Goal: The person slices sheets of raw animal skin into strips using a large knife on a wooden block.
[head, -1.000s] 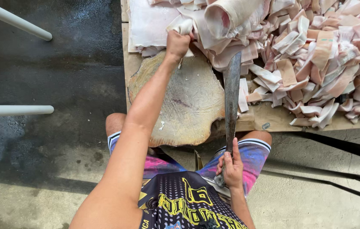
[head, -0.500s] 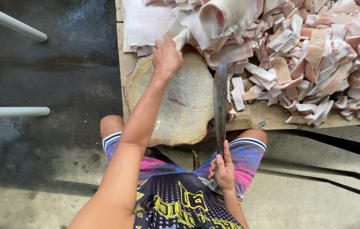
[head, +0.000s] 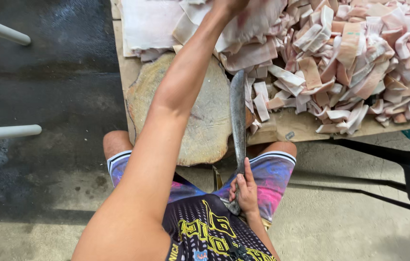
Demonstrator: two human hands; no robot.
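My right hand [head: 246, 191] grips the handle of a long, heavy knife [head: 238, 116] close to my lap. Its blade points away from me and lies along the right edge of a round wooden chopping block [head: 205, 121]. My left arm stretches across the block, and my left hand [head: 229, 5] reaches into large pale pink sheets of skin-like material [head: 258, 24] at the top edge of the view. The frame cuts off its fingers, so its grip is hidden.
A big heap of cut pink and white strips [head: 359, 58] covers the wooden table [head: 301, 126] to the right. Flat pale sheets [head: 147, 24] are stacked at the back left. White bars [head: 2, 131] cross the dark floor on the left.
My left hand has moved from the block's far edge farther back into the large sheets. The view has shifted, and the knife has stayed along the block's right side.
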